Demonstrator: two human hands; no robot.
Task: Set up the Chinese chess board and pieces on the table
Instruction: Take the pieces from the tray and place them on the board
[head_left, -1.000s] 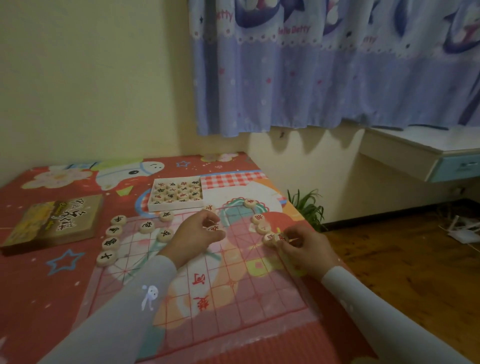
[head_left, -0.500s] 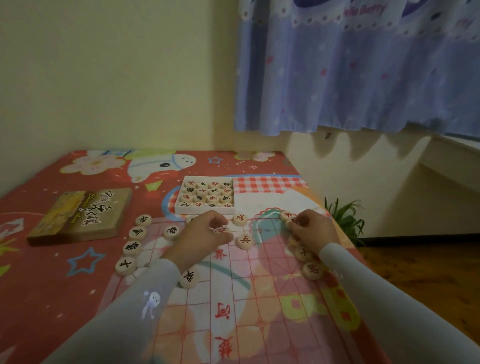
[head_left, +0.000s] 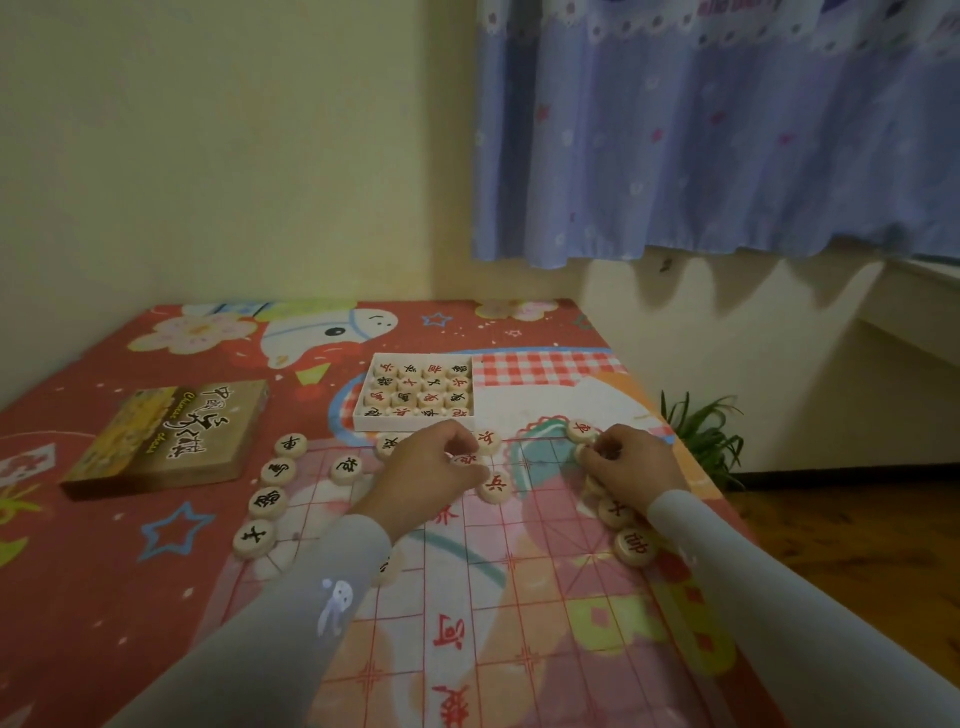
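Observation:
A clear plastic chess board sheet (head_left: 519, 597) with red grid lines lies on the red cartoon table cover (head_left: 104, 571). Round wooden pieces stand along its left edge (head_left: 267, 503) and right edge (head_left: 635, 545). My left hand (head_left: 431, 475) pinches a red-marked piece (head_left: 466, 459) near the board's far middle, beside two red pieces (head_left: 494, 487). My right hand (head_left: 631, 465) curls its fingers on a piece (head_left: 584, 452) at the far right edge, just below a red piece (head_left: 581, 430).
A white tray (head_left: 363, 415) holding several more pieces sits beyond the board. The brown game box lid (head_left: 171, 436) lies at the left. The table's right edge drops to a wooden floor with a green plant (head_left: 701, 431). A blue curtain hangs above.
The view swung left and down across the frames. My right hand moved from the lower right-edge pieces up to the far right corner. My left hand stayed on the far-middle piece.

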